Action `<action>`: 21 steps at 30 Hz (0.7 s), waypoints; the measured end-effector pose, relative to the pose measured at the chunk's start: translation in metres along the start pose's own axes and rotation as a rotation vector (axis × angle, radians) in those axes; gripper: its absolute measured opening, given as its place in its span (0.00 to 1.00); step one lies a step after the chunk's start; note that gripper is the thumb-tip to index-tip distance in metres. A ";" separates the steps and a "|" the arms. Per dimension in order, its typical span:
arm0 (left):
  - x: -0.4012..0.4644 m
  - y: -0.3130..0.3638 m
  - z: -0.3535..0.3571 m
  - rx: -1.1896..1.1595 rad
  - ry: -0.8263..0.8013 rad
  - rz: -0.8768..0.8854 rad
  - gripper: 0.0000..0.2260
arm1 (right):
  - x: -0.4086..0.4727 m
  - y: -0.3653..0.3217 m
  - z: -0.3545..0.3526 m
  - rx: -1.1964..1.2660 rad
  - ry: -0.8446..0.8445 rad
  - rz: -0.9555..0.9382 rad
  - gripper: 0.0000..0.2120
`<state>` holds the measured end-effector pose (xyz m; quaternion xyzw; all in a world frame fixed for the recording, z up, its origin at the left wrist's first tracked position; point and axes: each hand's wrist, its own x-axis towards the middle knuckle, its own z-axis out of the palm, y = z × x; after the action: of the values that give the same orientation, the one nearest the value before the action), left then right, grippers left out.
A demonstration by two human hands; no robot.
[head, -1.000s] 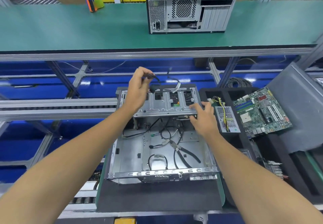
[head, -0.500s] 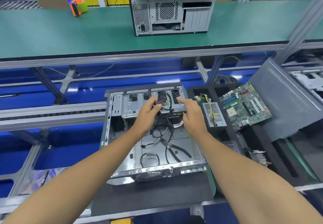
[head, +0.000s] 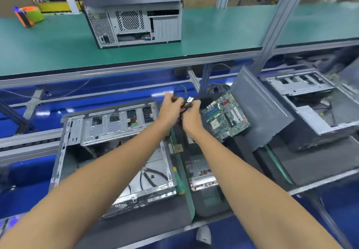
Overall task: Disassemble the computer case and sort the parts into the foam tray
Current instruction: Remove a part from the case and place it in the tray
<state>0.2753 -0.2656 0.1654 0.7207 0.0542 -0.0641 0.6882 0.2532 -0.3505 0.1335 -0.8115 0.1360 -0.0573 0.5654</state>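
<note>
We see both hands raised together above the gap between the opened silver metal computer case [head: 116,151] and the black foam tray [head: 213,206] to its right. The left hand [head: 171,110] and the right hand [head: 191,116] are almost touching, and each has its fingers curled round a bundle of thin black cables [head: 182,97]; one loop of cable arches up beyond the knuckles and a small pale connector shows between the two hands. The picture is blurred there, so we cannot tell exactly how many cables are held.

The case lies down and to the left of the hands, on a dark mat, its top open towards us; a perforated silver drive cage [head: 114,124] spans its far end and loose black wires [head: 149,176] lie on its floor near the right wall. Just right of the hands, a green motherboard [head: 225,116] rests tilted in the far part of the foam tray. A flat grey metal side panel [head: 258,110] leans to the right of the board. Further right stands a second opened silver case [head: 310,108]. On the far green bench [head: 223,31] sits a closed black-topped computer case [head: 134,15], and at the far left an orange and green tape roll [head: 29,15].
</note>
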 end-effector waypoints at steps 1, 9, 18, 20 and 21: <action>0.005 -0.001 0.016 0.024 -0.034 -0.036 0.07 | 0.010 0.003 -0.014 -0.027 -0.023 0.041 0.05; 0.040 -0.039 0.127 0.163 -0.235 -0.064 0.21 | 0.054 0.052 -0.119 -0.035 -0.364 0.223 0.19; 0.046 -0.084 0.207 -0.124 0.002 -0.335 0.34 | 0.043 0.146 -0.179 0.124 -0.710 0.639 0.12; 0.039 -0.097 0.220 -0.109 0.008 -0.326 0.31 | 0.043 0.164 -0.185 0.236 -0.742 0.722 0.10; 0.036 -0.104 0.225 -0.094 0.006 -0.313 0.24 | 0.043 0.172 -0.186 0.244 -0.694 0.734 0.09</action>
<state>0.2892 -0.4854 0.0474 0.6705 0.1707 -0.1659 0.7027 0.2221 -0.5867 0.0367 -0.6098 0.2085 0.4018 0.6506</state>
